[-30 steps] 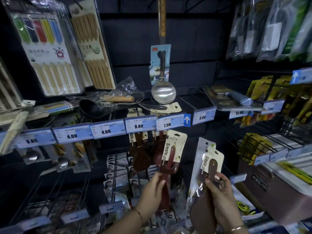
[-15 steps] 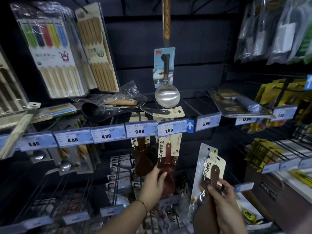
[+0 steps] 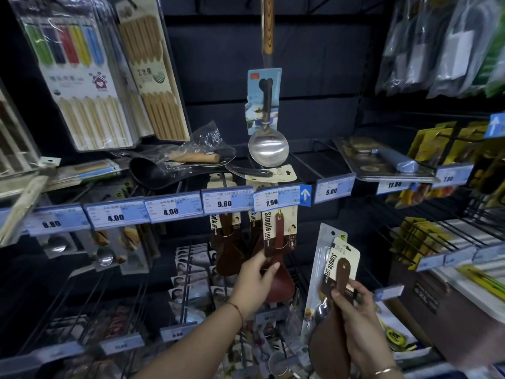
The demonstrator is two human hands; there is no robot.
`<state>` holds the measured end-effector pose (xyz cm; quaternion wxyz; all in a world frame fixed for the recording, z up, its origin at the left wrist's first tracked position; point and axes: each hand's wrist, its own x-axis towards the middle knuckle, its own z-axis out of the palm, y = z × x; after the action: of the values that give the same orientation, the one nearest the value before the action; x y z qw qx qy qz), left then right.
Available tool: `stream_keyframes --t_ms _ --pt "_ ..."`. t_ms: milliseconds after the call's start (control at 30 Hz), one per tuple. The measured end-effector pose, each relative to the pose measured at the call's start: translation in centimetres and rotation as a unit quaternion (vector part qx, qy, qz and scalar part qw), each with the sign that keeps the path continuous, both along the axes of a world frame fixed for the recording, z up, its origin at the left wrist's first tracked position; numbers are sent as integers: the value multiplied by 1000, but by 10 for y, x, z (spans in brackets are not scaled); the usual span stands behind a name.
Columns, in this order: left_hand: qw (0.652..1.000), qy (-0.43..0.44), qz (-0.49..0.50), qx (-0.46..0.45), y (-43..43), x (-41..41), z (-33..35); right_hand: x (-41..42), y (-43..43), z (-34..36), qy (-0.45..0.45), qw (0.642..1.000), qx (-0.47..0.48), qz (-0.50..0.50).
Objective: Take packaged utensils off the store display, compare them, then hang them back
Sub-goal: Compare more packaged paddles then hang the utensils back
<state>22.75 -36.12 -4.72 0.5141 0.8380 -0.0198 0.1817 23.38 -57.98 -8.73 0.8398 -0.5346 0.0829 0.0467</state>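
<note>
My left hand [image 3: 255,283] grips a reddish-brown wooden rice paddle [image 3: 279,280] on a cream "Simple Life" card, raised so the card's top sits just under the 7.50 price tag [image 3: 276,201]. Whether the card is on its hook is hidden by the tag. More of the same paddles [image 3: 224,244] hang to the left under the 9.80 tag. My right hand [image 3: 355,315] holds a darker brown paddle [image 3: 332,348] on a similar card, together with a clear-packed metal utensil [image 3: 318,285] behind it, low right of the display.
A steel ladle [image 3: 268,143] on a blue card hangs above the 7.50 tag. Chopstick packs [image 3: 82,77] hang upper left, a black ladle [image 3: 149,173] lies on the wire shelf. Yellow packs [image 3: 434,149] and bagged items fill the right side. Small photo-card packs [image 3: 191,269] hang below.
My left hand has lifted the reddish paddle up and back toward the hooks under the 7.50 tag. My right hand stays low with its paddle. The camera has moved closer.
</note>
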Motion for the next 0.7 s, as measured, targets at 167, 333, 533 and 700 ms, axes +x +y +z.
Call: stream_keyframes --t_ms 167,333,533,700 --pt "1000 22 -7 -5 3 -1 -7 -3 1 2 5 1000 11 9" --pt "1000 5 -3 -11 3 -4 -4 -6 8 8 -1 999 18 32" --pt "1000 -5 2 -18 9 -5 0 -10 19 18 -32 998 20 46" --pt "1000 2 -11 -12 4 -3 -1 -13 22 21 -35 998 26 45"
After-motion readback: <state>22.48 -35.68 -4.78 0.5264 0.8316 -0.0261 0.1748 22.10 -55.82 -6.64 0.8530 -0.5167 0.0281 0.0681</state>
